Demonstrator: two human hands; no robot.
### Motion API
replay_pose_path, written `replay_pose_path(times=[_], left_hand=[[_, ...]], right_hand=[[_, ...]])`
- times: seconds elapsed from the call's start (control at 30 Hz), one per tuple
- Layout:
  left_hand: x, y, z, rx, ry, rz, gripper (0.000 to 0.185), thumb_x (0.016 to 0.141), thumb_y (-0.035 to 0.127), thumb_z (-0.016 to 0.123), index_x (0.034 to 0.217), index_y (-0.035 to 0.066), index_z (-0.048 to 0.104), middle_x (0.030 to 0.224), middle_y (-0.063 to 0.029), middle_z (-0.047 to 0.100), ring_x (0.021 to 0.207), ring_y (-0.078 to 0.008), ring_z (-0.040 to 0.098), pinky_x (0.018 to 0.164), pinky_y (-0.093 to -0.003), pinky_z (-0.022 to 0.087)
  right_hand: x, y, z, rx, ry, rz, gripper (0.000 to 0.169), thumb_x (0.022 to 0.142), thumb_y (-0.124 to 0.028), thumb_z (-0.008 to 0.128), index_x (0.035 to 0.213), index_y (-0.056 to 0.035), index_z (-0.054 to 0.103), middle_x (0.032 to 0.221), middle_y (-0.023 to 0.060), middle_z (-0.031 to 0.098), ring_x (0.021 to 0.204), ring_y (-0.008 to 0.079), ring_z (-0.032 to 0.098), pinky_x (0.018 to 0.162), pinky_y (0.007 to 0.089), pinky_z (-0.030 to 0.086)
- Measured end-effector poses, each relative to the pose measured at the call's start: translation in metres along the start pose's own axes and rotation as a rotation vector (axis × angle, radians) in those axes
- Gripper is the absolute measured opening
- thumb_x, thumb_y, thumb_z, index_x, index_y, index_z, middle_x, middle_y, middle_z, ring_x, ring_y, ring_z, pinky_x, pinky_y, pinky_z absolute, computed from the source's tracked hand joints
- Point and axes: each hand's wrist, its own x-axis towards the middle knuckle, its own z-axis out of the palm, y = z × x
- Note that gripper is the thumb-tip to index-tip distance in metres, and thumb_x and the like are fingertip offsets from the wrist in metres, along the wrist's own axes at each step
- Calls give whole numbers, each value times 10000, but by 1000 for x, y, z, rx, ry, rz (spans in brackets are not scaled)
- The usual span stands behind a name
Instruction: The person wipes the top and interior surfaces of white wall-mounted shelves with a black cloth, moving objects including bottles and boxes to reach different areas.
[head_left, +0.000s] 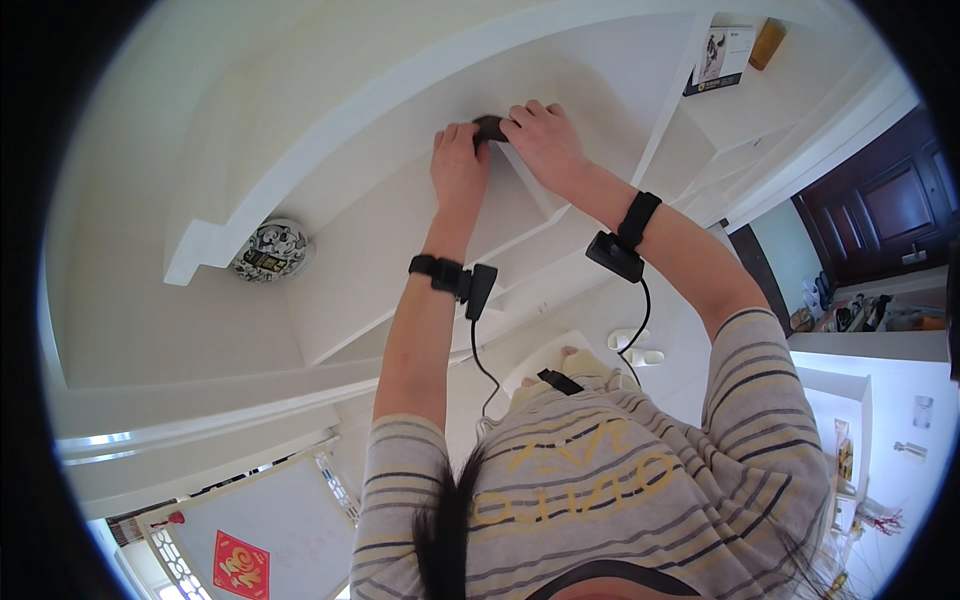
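Observation:
A small dark brown or black object (491, 129) is held between my two hands, in front of a white wall shelf unit. My left hand (459, 161) grips its left end, the fingers curled over it. On its right end, my right hand (544, 139) closes with thumb and fingers. What the object is, I cannot tell; the fingers cover both its ends. Each wrist wears a black strap with a small black device and a cable.
A black-and-white patterned round container (274, 251) sits in the left shelf compartment. A desk calendar (722, 58) and an amber-coloured item (768, 45) stand at upper right. White slippers (637, 349) lie on the floor. A dark door (892, 202) and a shoe shelf (900, 304) are at right.

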Motion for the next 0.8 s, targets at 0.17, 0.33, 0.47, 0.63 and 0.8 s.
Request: replay_pose_path(times=[0.17,0.33,0.47,0.63,0.8], left_hand=[[3,-32,58,169,-200,234,411,869,59,539,1273,-8,535,1331,-155,549,1281,-344,466,1071,-401,386],[19,-26,58,197,-315,217,459,902,90,509,1344,-27,465,1387,-181,499,1312,-329,445,1079,-404,374],[17,-25,55,158,-337,40,442,911,129,513,1328,-15,483,1390,-173,500,1304,-323,454,1064,-384,398],[-24,-42,35,342,-335,57,425,906,166,549,1293,-5,504,1360,-174,521,1260,-310,492,1039,-374,426],[-54,-35,-9,331,-311,-1,321,864,190,626,1171,98,638,1224,-79,639,1108,-274,596,918,-386,499]], right_hand=[[-36,-10,64,148,-17,68,546,809,-188,635,1291,24,491,1345,203,490,1232,330,504,929,458,467],[-18,-4,60,323,-235,199,633,851,-224,593,1387,49,394,1461,265,361,1331,357,419,1013,477,424],[-11,-16,60,67,-281,180,577,849,-204,569,1356,45,451,1473,254,365,1364,333,385,1068,485,361],[-20,-45,40,-130,-421,-57,507,883,-165,524,1354,18,488,1461,235,396,1363,304,391,1108,463,299],[-28,-79,13,-27,-587,-78,510,855,-143,545,1336,22,508,1431,206,453,1321,295,450,1061,428,369]])
